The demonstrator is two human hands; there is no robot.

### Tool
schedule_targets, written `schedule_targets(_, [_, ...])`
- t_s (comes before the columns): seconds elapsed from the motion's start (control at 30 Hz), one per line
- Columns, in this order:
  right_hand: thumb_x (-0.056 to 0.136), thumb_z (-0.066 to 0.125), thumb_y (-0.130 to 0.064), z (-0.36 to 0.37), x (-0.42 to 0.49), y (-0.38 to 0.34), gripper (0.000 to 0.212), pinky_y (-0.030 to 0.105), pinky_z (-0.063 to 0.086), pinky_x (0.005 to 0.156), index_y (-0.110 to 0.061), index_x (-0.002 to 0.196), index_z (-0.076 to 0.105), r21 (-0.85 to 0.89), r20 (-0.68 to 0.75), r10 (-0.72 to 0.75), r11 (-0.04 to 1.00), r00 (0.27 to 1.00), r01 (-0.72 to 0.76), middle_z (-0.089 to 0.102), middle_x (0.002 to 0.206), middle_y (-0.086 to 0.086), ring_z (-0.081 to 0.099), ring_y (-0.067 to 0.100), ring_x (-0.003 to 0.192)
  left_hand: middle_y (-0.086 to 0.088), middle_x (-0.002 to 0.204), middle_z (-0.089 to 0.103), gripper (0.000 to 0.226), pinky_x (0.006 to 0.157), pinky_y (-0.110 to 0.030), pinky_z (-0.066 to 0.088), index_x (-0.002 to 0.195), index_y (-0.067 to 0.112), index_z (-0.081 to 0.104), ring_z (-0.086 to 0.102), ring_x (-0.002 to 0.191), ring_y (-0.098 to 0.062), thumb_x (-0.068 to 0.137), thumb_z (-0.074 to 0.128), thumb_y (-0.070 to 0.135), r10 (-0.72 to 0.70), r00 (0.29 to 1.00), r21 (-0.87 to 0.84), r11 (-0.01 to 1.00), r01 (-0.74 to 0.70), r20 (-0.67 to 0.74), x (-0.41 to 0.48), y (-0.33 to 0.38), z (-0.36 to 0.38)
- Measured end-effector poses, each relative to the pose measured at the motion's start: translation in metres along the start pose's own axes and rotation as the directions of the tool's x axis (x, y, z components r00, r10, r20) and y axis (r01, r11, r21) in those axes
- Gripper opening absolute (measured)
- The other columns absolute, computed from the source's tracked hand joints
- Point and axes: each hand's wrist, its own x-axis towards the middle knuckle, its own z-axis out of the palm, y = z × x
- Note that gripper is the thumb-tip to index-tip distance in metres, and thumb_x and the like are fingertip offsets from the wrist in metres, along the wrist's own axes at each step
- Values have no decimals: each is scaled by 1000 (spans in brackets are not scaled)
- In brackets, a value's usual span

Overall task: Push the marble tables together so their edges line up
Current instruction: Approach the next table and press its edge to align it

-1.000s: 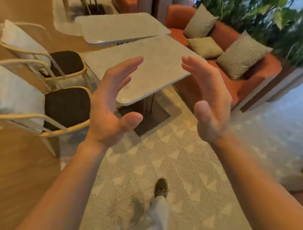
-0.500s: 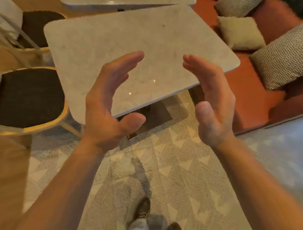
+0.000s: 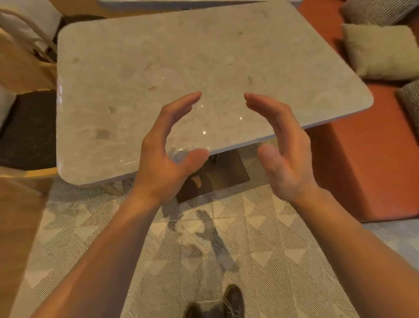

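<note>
Both grips, left hand (image 3: pixel 163 156) and right hand (image 3: pixel 285 154), hover wide and empty above the beige rounded marble counter (image 3: pixel 140 90), flanked by dark-cushioned wooden chair (image 3: pixel 27 134) and orange sofa (image 3: pixel 371 163).

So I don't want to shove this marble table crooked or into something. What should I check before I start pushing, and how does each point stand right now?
1. Left hand free to grip: ok, open and empty.
2. Right hand free to grip: ok, open and empty.
3. Hands on the near marble table: not ok, both hover over its near edge, no contact visible.
4. Tabletop bare: ok, nothing lies on it.
5. Edges lined up with the far marble table: cannot tell, only a sliver of it shows at the top.
6. Sides free: cannot tell, the chair on the left and the orange sofa on the right sit close.
</note>
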Motion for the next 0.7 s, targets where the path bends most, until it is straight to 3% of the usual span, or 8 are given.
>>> schedule_targets(0.07, [99, 43, -79, -4, 5, 24, 93, 50, 47, 118, 0, 149, 52, -58, 34, 28, 998, 999, -26, 59, 151, 14, 57, 29, 142, -1, 162, 53, 65, 124, -44, 43, 150, 33, 49, 50, 151, -19, 90, 66, 53, -92, 996, 66, 993, 93, -16, 1, -21, 9])
schedule_targets(0.13, [101, 49, -69, -2, 13, 50, 84, 43, 48, 117, 0, 148, 54, -139, 61, 23, 990, 998, -15, 60, 149, 13, 58, 27, 141, 5, 165, 47, 70, 120, -22, 42, 152, 43, 43, 45, 150, -4, 87, 65, 55, -174, 985, 91, 981, 173, 4, 5, -40, 13])
schedule_targets(0.17, [100, 54, -61, 1, 18, 64, 77, 42, 48, 116, 0, 148, 54, -185, 89, 12, 983, 996, 5, 61, 149, 14, 58, 27, 140, 8, 166, 44, 74, 122, -23, 40, 154, 48, 40, 42, 150, 1, 86, 65, 63, -223, 974, 143, 966, 216, 30, 9, -50, 13])
schedule_targets(0.27, [95, 55, -58, 13, 40, 102, 79, 50, 42, 122, -4, 153, 52, -347, 258, 20, 935, 966, 74, 58, 155, 15, 55, 31, 144, 9, 176, 29, 93, 134, -60, 12, 164, 54, 24, 29, 163, -18, 81, 46, 90, -315, 946, 568, 794, 217, 79, 20, -86, 5])
schedule_targets(0.37, [90, 43, -77, 22, 52, 132, 95, 54, 23, 132, -12, 161, 44, -569, 435, 134, 807, 890, 157, 47, 166, 10, 40, 36, 157, 6, 181, 17, 108, 131, -66, 5, 166, 56, 8, 16, 168, -33, 71, 13, 109, -370, 922, 835, 539, 112, 115, 22, -113, 4])
schedule_targets(0.43, [87, 37, -84, 29, 48, 145, 103, 54, 18, 134, -16, 164, 41, -663, 481, 162, 710, 862, 237, 40, 171, 8, 31, 38, 162, 8, 180, 19, 116, 130, -66, 9, 165, 57, 11, 17, 167, -36, 64, 2, 114, -351, 928, 905, 423, 40, 123, 21, -125, 9])
schedule_targets(0.53, [85, 37, -88, 36, 43, 153, 106, 58, 22, 132, -19, 165, 41, -715, 442, 139, 651, 886, 254, 40, 172, 6, 31, 39, 162, 6, 180, 21, 121, 129, -67, 11, 164, 56, 18, 19, 166, -37, 61, 4, 116, -318, 940, 922, 388, 12, 122, 22, -132, 10])
schedule_targets(0.7, [77, 24, -99, 38, 51, 152, 116, 66, 12, 130, -30, 170, 24, -781, 474, 250, 562, 844, 273, 24, 178, 11, 19, 52, 162, 3, 182, 8, 123, 129, -71, 10, 166, 56, 3, 9, 167, -46, 57, -5, 113, -332, 935, 952, 307, -19, 126, 23, -133, 11])
